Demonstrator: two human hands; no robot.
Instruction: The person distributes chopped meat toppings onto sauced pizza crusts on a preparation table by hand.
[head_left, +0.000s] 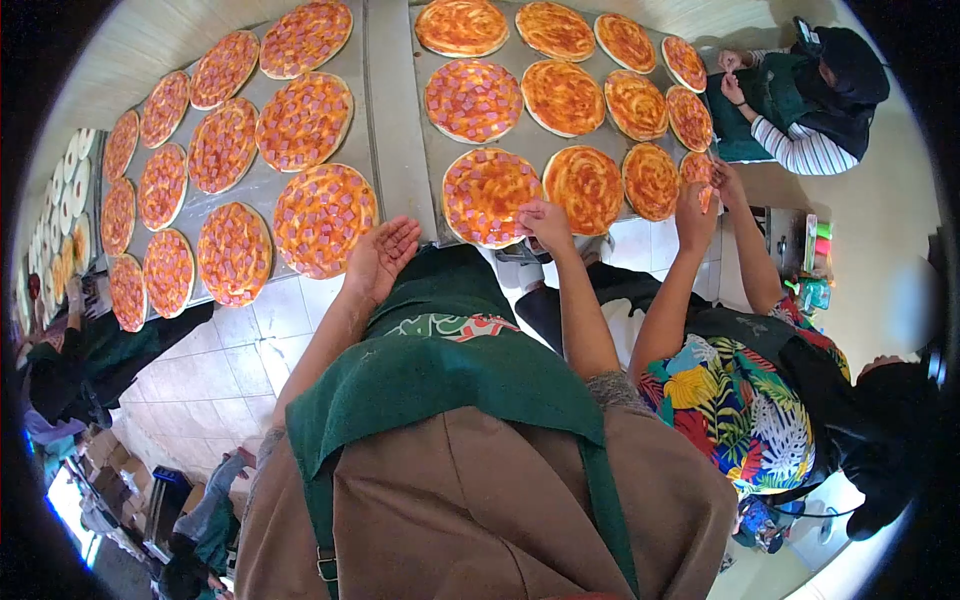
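My left hand [386, 258] is palm up near the table's front edge, fingers loosely curled and apart, and I make out nothing in it. Just beyond it lies a pizza [326, 221] covered with diced pink ham. My right hand [547, 226] is closed in a pinch over the right edge of another pizza [487, 196]. That one has sauce and ham cubes scattered mostly around its rim. Whatever the right fingertips hold is hidden. Right of it sits a pizza base with only sauce [583, 192].
Rows of ham-topped pizzas [222, 146] fill the left metal tabletop; sauced bases [562, 97] fill the right one [432, 150]. A co-worker in a floral shirt [740, 410] reaches over a pizza close on my right. Another person in stripes [810, 148] is at the far right end.
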